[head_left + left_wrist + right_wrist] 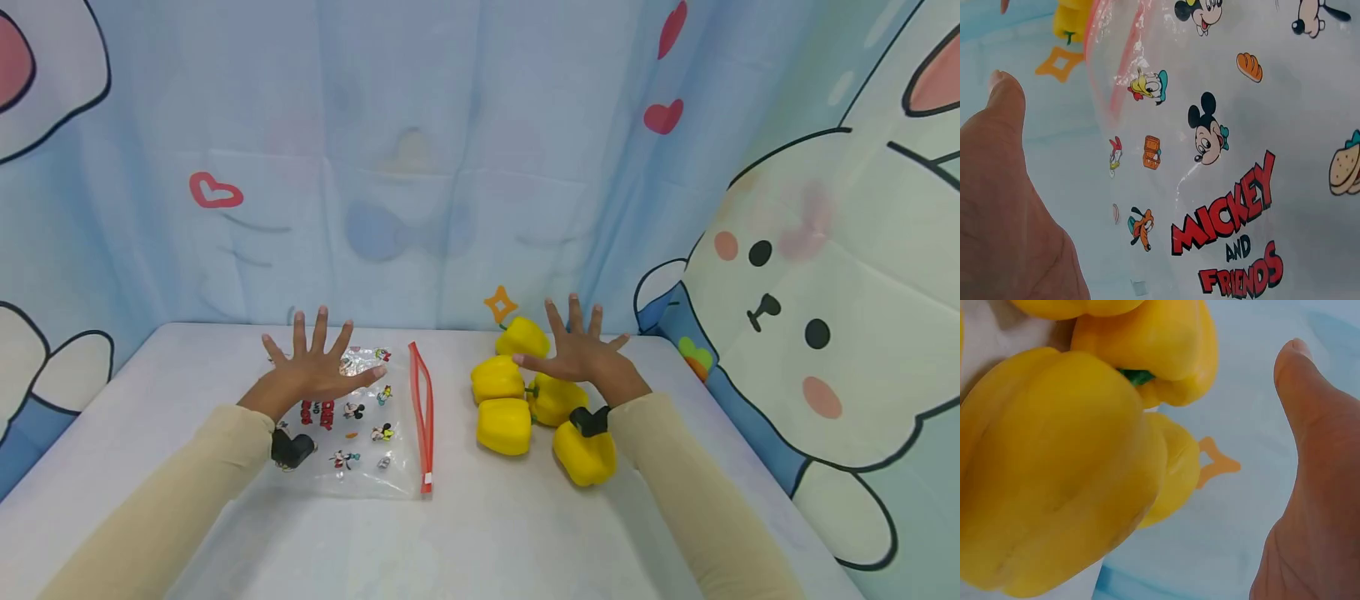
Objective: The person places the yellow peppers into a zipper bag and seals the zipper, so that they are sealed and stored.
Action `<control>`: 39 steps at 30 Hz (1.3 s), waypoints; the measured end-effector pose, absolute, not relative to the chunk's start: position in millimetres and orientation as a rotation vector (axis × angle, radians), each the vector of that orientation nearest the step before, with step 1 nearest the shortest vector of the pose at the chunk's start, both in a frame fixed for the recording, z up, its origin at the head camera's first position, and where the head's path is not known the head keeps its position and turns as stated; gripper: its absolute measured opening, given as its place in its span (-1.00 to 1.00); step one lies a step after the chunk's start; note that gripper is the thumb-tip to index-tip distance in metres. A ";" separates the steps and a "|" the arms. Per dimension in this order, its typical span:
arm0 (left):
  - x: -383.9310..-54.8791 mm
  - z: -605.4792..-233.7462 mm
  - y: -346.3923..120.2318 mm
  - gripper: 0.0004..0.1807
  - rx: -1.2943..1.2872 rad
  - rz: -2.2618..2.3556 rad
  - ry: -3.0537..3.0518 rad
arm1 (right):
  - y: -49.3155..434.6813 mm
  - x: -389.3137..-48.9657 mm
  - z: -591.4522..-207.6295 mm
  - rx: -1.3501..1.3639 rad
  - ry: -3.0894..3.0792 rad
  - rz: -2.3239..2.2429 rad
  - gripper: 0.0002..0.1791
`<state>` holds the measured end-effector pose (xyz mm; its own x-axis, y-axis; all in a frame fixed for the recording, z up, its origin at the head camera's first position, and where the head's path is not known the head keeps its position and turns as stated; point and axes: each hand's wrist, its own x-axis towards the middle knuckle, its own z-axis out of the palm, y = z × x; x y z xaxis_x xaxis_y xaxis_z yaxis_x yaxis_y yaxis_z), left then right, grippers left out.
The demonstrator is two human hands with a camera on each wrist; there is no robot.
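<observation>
A clear zip bag [397,450] printed with cartoon figures and red lettering lies flat on the left, its red zip strip [422,417] along the right side. Over the bag, my left hand [315,371] is held with fingers spread and grips nothing. Several yellow bell peppers [504,427] sit in a cluster right of the bag. My right hand [581,354] hovers above the back of that cluster, fingers spread, holding nothing. In the right wrist view a large bell pepper [1054,469] is close by, with the thumb [1316,406] apart from it.
Both hands are above a white table [465,542]. Behind it hangs a light blue curtain [420,167] with hearts and cartoon animals, which also runs along the right side. A black strap mount [291,450] is on the left wrist, another [590,421] on the right.
</observation>
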<state>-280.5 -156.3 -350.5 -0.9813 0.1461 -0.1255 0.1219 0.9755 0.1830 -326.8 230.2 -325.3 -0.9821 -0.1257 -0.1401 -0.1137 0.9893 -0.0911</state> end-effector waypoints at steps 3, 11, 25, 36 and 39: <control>-281.2 -353.7 -154.4 0.17 0.230 0.256 3.008 | 227.6 -325.5 -324.3 -0.199 2.999 -0.101 0.29; -280.8 -359.1 -149.0 0.15 0.346 0.248 3.089 | 213.9 -317.8 -320.3 -0.364 3.071 -0.135 0.06; -267.8 -375.8 -141.4 0.11 0.517 0.482 2.983 | 177.1 -286.4 -325.1 -0.635 2.890 -0.592 -0.28; -259.7 -384.7 -137.8 0.00 0.535 0.570 2.935 | 148.4 -266.3 -341.1 -0.932 2.780 -0.776 -0.38; -258.7 -387.2 -135.5 -0.02 0.557 0.588 2.935 | 141.7 -263.8 -345.8 -0.915 2.772 -0.755 -0.38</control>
